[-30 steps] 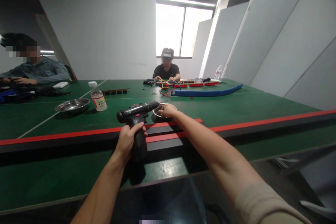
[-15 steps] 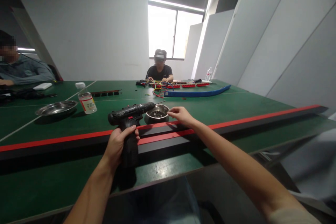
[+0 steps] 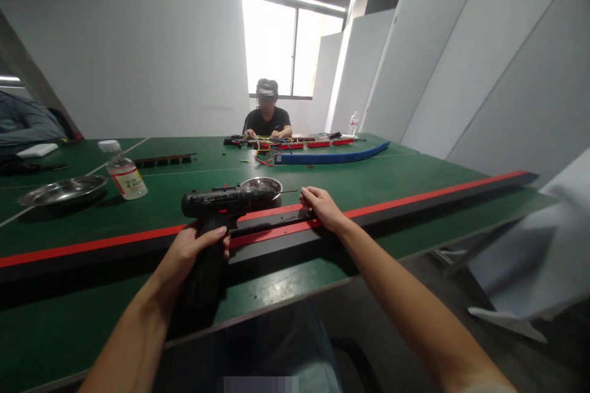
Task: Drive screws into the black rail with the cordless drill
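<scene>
My left hand (image 3: 196, 249) is wrapped round the grip of a black cordless drill (image 3: 221, 206) with red marks, held level with its bit pointing right. My right hand (image 3: 320, 207) rests on a long black and red strip (image 3: 415, 204) that runs across the green table (image 3: 391, 175). Its fingers are curled in a pinch near the drill's bit tip; what they hold is too small to make out. A small steel bowl (image 3: 262, 184) stands just behind the drill.
A water bottle (image 3: 122, 171) and a wide steel dish (image 3: 62, 190) stand at the left. A person sits at the far side behind red parts, coloured wires and a long blue strip (image 3: 332, 156). A second person's sleeve (image 3: 21, 123) shows at the far left. White panels (image 3: 461, 61) stand at the right.
My right hand has drawn back from the steel bowl and come down onto the black and red strip beside the drill's bit. The drill has dropped a little lower. My view has swung right.
</scene>
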`<move>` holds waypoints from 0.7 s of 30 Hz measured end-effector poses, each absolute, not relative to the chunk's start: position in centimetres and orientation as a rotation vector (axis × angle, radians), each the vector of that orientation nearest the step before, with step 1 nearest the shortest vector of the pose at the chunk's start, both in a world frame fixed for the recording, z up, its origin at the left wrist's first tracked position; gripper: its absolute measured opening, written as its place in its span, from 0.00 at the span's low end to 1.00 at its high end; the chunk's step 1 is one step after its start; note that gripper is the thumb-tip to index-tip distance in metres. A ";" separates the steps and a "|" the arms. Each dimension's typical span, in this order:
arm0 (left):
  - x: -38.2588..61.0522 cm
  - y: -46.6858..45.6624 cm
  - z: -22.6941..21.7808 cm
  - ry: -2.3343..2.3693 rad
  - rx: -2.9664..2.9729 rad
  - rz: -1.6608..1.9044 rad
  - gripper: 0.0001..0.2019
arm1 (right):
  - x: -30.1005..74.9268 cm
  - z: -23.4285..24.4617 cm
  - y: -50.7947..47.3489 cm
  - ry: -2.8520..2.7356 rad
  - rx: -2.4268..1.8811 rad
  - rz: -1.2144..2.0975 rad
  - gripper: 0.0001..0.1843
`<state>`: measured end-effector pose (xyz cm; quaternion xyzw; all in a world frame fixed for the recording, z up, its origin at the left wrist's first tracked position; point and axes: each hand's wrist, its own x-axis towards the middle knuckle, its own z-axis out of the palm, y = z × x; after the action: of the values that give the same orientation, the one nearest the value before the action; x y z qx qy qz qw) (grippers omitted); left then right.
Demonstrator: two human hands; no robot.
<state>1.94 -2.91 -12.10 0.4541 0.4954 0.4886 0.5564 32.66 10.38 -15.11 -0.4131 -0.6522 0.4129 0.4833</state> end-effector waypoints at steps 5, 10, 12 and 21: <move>1.9 -2.9 -12.3 1.182 1.129 1.153 0.15 | 32.7 -15.1 10.3 -1.592 -0.980 1.022 0.24; 1.7 -2.7 -12.4 1.187 1.147 1.127 0.14 | 32.7 -15.0 10.1 -1.626 -0.982 1.026 0.24; 1.7 -2.7 -12.4 1.182 1.141 1.126 0.15 | 32.7 -14.9 10.0 -1.616 -0.975 1.037 0.24; 2.2 -3.5 -11.4 1.219 1.085 1.091 0.16 | 32.8 -15.2 10.2 -1.623 -0.937 1.049 0.23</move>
<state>2.22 -3.51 -11.45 0.4596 0.5164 0.4622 0.5554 32.83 10.17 -15.22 -0.3836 -0.6644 0.4294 0.4765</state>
